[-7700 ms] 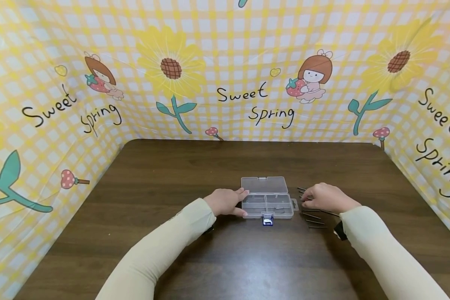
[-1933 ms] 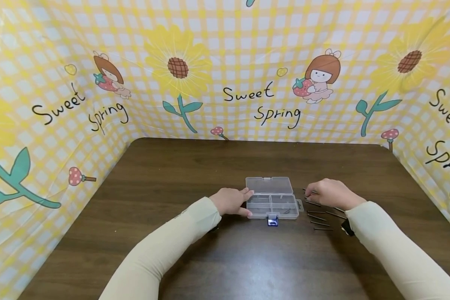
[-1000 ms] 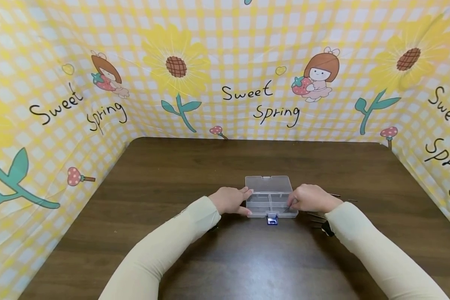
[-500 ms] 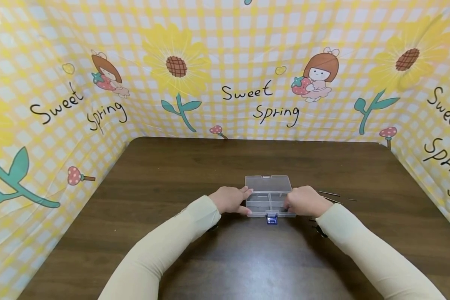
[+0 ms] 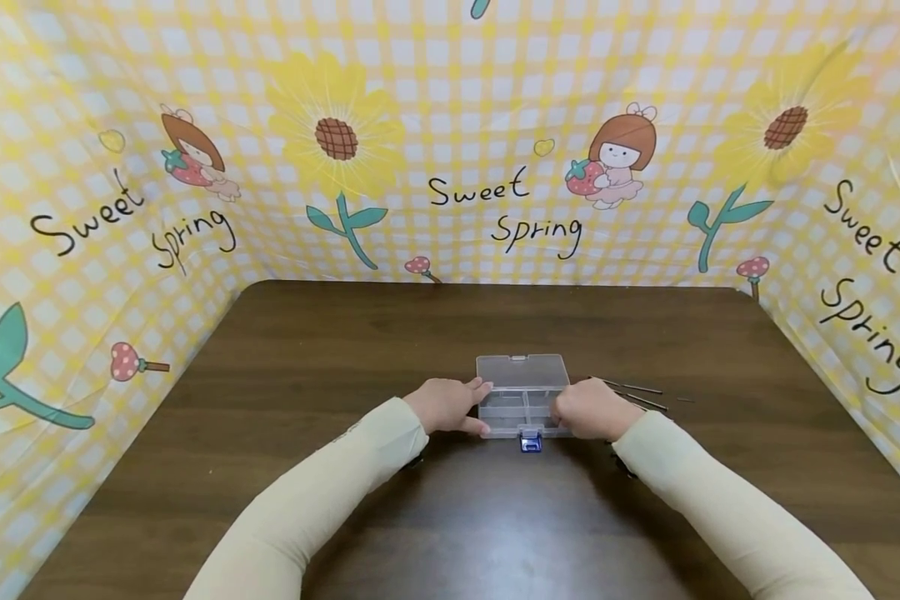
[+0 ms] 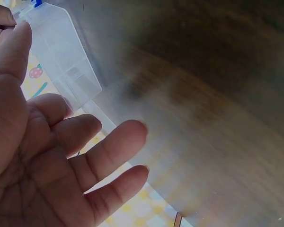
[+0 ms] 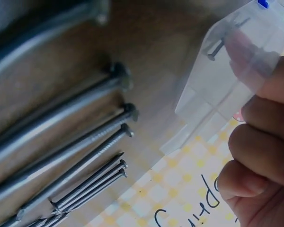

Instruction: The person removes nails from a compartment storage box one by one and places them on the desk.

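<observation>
A clear plastic compartment box [image 5: 501,433] lies on the table, its lid [image 5: 521,372] swung back and its blue latch [image 5: 530,443] toward me. At its left end my left hand [image 5: 439,404] steadies it with extended thumb and index finger; the other fingers are spread loosely in the left wrist view. My right hand [image 5: 592,408] reaches into the front right compartment, fingers curled. Through the box wall, the right wrist view shows a nail [image 7: 217,50] beside a fingertip; whether that hand grips it is hidden. Loose steel nails [image 7: 57,118] lie right of the box.
The brown wooden table [image 5: 345,333] extends around the box. Yellow checked cloth [image 5: 480,100] with printed flowers and lettering stands behind and along both sides. My right forearm covers some of the nails, while others [image 5: 645,389] show behind my right wrist.
My right hand has moved left from the loose nails into the front right compartment, lately reaching further in. The left hand stays at the box's left end. The head view has shifted slightly.
</observation>
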`<state>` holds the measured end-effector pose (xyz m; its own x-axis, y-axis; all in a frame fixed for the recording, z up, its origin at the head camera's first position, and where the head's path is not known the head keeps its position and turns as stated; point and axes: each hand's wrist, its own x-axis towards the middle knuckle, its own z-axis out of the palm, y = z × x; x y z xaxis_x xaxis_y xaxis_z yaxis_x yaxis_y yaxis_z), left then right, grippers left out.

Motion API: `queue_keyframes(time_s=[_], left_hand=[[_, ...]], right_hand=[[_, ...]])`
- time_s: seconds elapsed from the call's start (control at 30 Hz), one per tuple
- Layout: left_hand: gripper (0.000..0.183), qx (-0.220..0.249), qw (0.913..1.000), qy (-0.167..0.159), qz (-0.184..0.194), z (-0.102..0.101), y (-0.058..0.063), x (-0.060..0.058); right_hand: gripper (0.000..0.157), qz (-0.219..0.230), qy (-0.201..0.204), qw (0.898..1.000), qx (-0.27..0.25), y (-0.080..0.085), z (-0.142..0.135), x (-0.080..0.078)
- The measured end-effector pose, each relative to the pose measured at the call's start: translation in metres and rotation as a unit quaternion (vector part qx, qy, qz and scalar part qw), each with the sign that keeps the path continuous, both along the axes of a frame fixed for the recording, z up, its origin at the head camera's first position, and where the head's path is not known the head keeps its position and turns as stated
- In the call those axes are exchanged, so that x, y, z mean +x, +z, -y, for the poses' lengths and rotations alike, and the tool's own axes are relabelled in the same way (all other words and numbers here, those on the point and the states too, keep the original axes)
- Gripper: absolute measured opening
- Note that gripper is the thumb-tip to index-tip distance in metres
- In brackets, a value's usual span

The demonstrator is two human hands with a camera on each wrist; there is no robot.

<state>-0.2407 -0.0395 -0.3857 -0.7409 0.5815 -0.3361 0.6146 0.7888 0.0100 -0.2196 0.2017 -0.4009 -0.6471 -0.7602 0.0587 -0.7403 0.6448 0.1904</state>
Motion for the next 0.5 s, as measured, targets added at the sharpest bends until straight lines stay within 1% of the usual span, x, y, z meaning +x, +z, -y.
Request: queue_keyframes(time_s=[0.23,0.37,0.5], left_hand=[[0.075,-0.001,1.0,-0.004,-0.006,0.0011,-0.0008,0.0012],[0.074,0.005,0.9999,-0.008,-0.004,0.0004,-0.0018,0.0007],[0.074,0.004,0.9999,-0.005,-0.01,0.0006,-0.0027,0.0006]], right_hand=[[0.035,-0.008,0.015,1.0,-0.005,0.0002,0.0008,0.0022],[0.035,-0.009,0.015,1.0,0.001,0.0005,-0.0004,0.0026],[0.034,-0.003,0.013,1.0,0.005,0.0012,-0.0002,0.0019]])
